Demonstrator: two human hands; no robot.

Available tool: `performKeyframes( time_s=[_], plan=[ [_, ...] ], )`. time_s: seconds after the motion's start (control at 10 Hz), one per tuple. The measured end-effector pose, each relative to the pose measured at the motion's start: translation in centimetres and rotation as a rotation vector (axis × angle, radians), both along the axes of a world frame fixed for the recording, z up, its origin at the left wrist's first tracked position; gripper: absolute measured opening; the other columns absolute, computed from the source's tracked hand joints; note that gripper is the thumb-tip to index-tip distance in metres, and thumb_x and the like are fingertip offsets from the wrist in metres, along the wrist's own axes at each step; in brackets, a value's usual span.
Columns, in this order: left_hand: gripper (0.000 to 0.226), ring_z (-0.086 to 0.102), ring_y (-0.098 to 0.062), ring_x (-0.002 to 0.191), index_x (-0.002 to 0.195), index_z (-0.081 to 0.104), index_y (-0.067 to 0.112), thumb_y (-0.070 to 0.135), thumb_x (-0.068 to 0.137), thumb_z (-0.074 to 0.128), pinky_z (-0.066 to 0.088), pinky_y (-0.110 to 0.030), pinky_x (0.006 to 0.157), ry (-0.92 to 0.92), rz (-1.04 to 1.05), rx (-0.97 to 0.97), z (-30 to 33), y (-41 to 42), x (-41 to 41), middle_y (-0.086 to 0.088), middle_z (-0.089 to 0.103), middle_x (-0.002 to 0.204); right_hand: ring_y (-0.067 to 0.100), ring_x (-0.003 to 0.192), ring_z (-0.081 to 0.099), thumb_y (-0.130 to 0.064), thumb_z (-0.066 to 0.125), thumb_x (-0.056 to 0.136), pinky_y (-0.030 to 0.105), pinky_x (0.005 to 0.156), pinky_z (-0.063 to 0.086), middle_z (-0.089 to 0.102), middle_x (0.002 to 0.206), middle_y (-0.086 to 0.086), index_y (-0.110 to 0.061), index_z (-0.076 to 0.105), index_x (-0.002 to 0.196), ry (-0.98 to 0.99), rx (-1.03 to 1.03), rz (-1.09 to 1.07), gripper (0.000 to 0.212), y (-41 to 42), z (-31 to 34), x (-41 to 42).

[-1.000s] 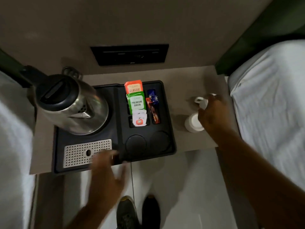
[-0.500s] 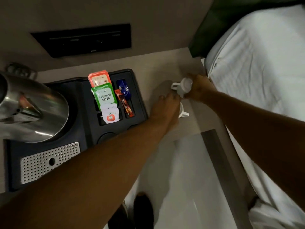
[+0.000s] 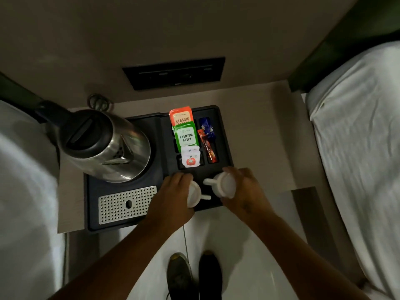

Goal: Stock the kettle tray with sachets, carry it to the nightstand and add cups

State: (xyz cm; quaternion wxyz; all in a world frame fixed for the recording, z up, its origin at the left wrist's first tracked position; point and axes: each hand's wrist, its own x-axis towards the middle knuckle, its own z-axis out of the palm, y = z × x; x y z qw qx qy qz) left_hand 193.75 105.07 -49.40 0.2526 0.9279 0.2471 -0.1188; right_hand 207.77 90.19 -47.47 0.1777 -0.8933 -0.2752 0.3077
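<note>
While gripped one per hand, two white cups over the near right corner of one black kettle tray (image 3: 91,213). Left hand (image 3: 173,197) curled closed around the left cup (image 3: 193,195), handle pointing right. Right hand (image 3: 243,191) wrapped closed around the right cup (image 3: 224,184), handle pointing left. Both cups apparently upside down; cannot tell whether touching the tray or held just above it.

Tray flat on the pale nightstand (image 3: 255,126), between two white-sheeted beds. On its left half: one steel kettle (image 3: 106,146) with black lid, and nearer, one perforated metal drip grille (image 3: 127,204).

In the right compartments, counted: one orange sachet (image 3: 181,116) reading "CLASSIC", furthest back; one green sachet (image 3: 186,136) reading "PREMIUM GREEN", overlapping it; white sachets (image 3: 190,158) with a red apple-like mark, at least two stacked, exact count not clear, small print unreadable. Just beside these, in the narrow slot: one dark blue sachet (image 3: 207,127) and one red-orange stick sachet (image 3: 208,148), writing on both too small to read.

On the wall behind, one black switch panel (image 3: 174,72), markings unreadable. Below, on the white tiled floor, two dark shoes (image 3: 193,276).
</note>
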Motion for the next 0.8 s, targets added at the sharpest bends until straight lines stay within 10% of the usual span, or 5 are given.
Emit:
performKeyframes(
  time_s=[0.8],
  plan=[
    [0.103,0.035,-0.028,0.130,0.147,0.021,0.017,0.042,0.065,0.077,0.046,-0.043,0.100,-0.056,-0.006,0.035,5.3,-0.5,-0.9,-0.008,0.032,0.148,0.032,0.132,0.033,-0.029,0.084,0.067,0.043,0.104,0.038,0.029,0.149,0.011,-0.018,0.020,0.148,-0.072,-0.068,0.043,0.105,1.4,6.3,-0.6]
  ],
)
